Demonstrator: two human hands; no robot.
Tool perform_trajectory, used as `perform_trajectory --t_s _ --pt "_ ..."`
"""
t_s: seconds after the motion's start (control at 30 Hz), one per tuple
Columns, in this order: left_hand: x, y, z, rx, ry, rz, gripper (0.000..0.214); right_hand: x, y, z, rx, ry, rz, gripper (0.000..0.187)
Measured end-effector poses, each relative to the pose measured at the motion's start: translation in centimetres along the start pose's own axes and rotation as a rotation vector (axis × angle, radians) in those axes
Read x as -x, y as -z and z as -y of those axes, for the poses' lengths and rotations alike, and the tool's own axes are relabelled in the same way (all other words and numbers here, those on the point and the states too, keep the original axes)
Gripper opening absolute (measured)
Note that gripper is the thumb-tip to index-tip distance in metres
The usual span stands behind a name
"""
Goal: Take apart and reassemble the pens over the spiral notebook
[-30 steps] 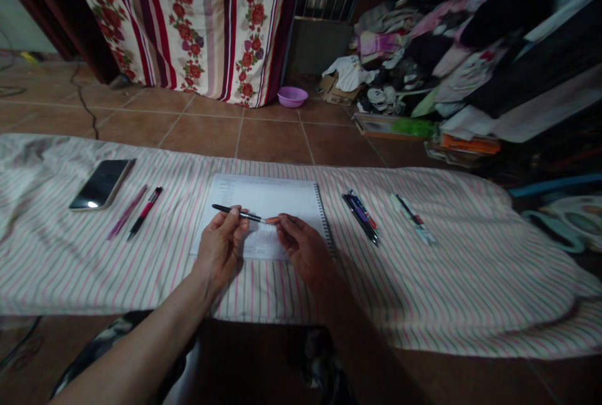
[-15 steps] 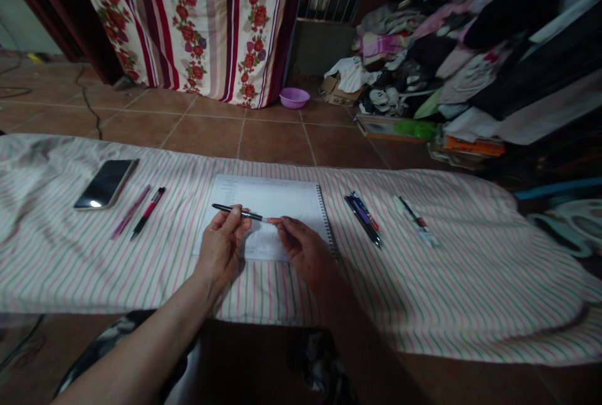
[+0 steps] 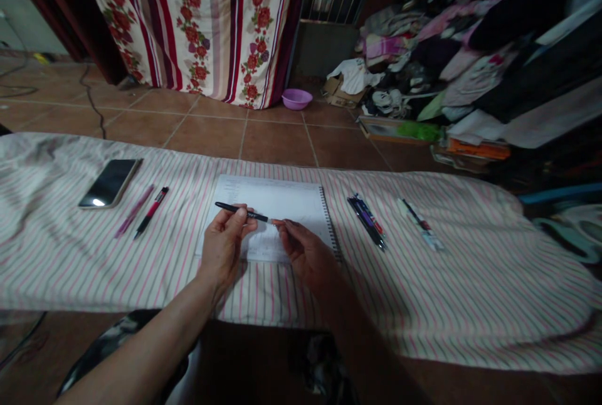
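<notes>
My left hand (image 3: 226, 237) is closed around a black pen (image 3: 228, 207), which it holds level above an open spiral notebook (image 3: 301, 195). With thumb and forefinger together, my right hand (image 3: 303, 247) pinches the pen's right end. A short pale section and a small orange-brown bit show there; whether that bit is a separate part I cannot tell. Faint writing and lines mark the notebook page, and its wire binding runs down the right side. My fingers hide part of the pen's barrel and the lower page.
A phone (image 3: 110, 183), a purple pen (image 3: 134, 210) and a red-and-black pen (image 3: 151, 213) lie left on the striped cloth (image 3: 446, 298). Several pens (image 3: 367, 223) lie right of the notebook, near a white-and-black pen (image 3: 420, 223). A purple basin (image 3: 296, 99) stands on the floor.
The pale section between the black barrel and my right fingertips looks shorter now, with my hands slightly closer together. The whole view has shifted a little.
</notes>
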State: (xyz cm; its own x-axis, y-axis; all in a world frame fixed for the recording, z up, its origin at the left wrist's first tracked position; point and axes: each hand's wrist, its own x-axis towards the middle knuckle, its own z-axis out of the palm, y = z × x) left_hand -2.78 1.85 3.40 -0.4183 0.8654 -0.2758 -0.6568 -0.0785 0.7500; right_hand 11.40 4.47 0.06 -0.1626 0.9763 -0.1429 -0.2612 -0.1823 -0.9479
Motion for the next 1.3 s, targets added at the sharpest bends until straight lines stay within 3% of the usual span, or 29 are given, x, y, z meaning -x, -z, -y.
perform_trajectory --t_s 0.13,0.4,0.7,1.1,1.3 --pt "0.1 0.1 0.2 -0.055 -0.047 0.049 0.017 0.2 0.2 0.2 0.026 0.038 0.0 0.013" --pt "0.2 0.2 0.5 -0.084 -0.09 0.042 0.02 -0.3 -0.2 -1.5 -0.223 -0.068 -0.082 0.014" --pt "0.1 0.3 0.6 -0.119 -0.075 0.058 0.022 -0.2 -0.3 -1.5 -0.275 -0.114 -0.075 0.018" --pt "0.2 0.1 0.5 -0.151 -0.093 0.087 0.027 0.1 -0.5 -0.9 -0.312 -0.171 -0.059 0.012" --pt "0.0 0.3 0.6 -0.114 -0.07 0.069 0.029 0.7 -1.4 0.5 -0.328 -0.173 -0.104 0.021"
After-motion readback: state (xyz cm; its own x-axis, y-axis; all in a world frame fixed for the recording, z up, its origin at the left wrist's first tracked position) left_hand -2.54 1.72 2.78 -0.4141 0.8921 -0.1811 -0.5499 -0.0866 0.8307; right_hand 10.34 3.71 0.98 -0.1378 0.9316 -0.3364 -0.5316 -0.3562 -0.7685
